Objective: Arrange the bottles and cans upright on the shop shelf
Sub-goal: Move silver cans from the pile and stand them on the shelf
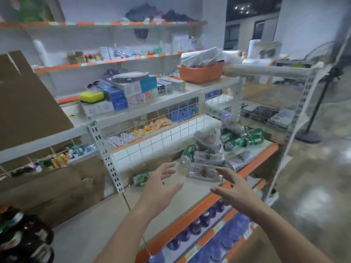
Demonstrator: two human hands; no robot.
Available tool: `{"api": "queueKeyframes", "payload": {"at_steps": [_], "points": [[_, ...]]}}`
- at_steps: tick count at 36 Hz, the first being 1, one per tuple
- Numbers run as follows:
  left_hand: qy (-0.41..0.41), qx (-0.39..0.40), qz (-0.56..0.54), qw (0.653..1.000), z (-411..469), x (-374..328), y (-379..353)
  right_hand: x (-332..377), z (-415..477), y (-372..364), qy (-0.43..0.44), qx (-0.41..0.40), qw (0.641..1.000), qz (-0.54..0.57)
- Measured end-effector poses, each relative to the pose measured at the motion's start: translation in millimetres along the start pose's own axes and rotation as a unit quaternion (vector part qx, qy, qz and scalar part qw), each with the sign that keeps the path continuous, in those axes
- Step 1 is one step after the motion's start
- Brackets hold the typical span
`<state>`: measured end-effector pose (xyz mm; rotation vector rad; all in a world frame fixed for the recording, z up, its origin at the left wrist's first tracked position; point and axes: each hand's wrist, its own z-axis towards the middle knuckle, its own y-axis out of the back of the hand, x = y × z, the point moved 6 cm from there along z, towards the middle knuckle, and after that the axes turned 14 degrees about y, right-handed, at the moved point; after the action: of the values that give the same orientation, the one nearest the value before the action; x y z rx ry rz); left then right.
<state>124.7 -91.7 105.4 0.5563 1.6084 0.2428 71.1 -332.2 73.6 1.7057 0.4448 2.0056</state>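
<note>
Both hands empty, fingers spread wide: left hand (pixel 161 179) just short of the nearest clear bottle (pixel 205 172) on its left, right hand (pixel 233 185) just short on its right, neither touching it. That bottle lies on its side on the shelf (pixel 190 196). More clear bottles (pixel 209 141) are heaped behind it, one green can (pixel 188 153) behind-left, green cans (pixel 245 138) further behind-right, all lying down. Risk: pull this bottle & the heap behind prob loses support, rolls twd the orange edge (pixel 254 164) beside it. Blur: can't count bottles, read labels or tell cap ends.
</note>
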Motion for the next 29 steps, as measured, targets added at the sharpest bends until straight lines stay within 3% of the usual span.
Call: {"api": "queueKeyframes", "payload": {"at_steps": [16, 25, 29], "points": [[0.032, 0.065, -0.001, 0.997, 160, -10, -70, -71, 124, 32, -0.055, -0.022, 0.998, -0.001], [0.080, 0.052, 0.012, 0.995, 225, -11, -111, -114, 194, 54, -0.094, 0.016, 0.994, -0.049], [0.124, 0.028, 0.009, 0.992, 247, -7, -134, -143, 244, 57, -0.068, 0.042, 0.992, -0.098]]}}
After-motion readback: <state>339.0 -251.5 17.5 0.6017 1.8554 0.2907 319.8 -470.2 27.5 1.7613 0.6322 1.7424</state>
